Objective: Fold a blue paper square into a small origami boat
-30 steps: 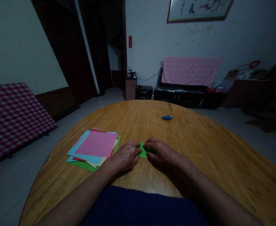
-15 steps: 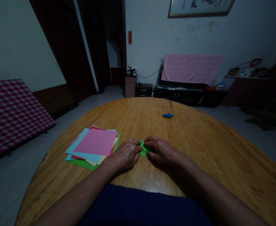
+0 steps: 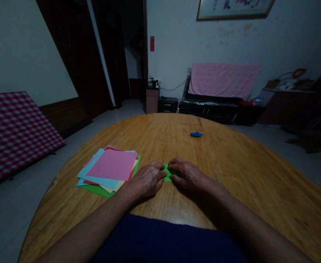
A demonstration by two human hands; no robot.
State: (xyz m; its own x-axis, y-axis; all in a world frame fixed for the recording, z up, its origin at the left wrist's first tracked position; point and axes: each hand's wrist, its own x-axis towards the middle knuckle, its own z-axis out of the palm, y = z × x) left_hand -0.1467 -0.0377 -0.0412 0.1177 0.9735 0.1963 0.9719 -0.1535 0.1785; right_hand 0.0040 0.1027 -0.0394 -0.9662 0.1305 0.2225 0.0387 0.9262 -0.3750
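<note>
A small folded piece of green paper (image 3: pixel 167 172) lies on the wooden table, and my fingertips from both sides press on it. My left hand (image 3: pixel 146 179) holds its left side, and my right hand (image 3: pixel 189 176) holds its right side, hiding much of the paper. To the left of my left hand is a loose stack of coloured paper squares (image 3: pixel 108 170), with a pink sheet on top and blue, red, yellow and green edges below. My left wrist is beside the stack's corner. Farther ahead sits a small blue paper boat (image 3: pixel 196 134).
The round wooden table (image 3: pixel 231 171) curves away in front of me, its edge beyond the boat. A checked mat (image 3: pixel 15 137) leans on the left wall. A pink cloth (image 3: pixel 223 80) hangs over a dark cabinet (image 3: pixel 217 111) at the back.
My hands stay on the green paper, with only slight finger movement. The view has shifted slightly.
</note>
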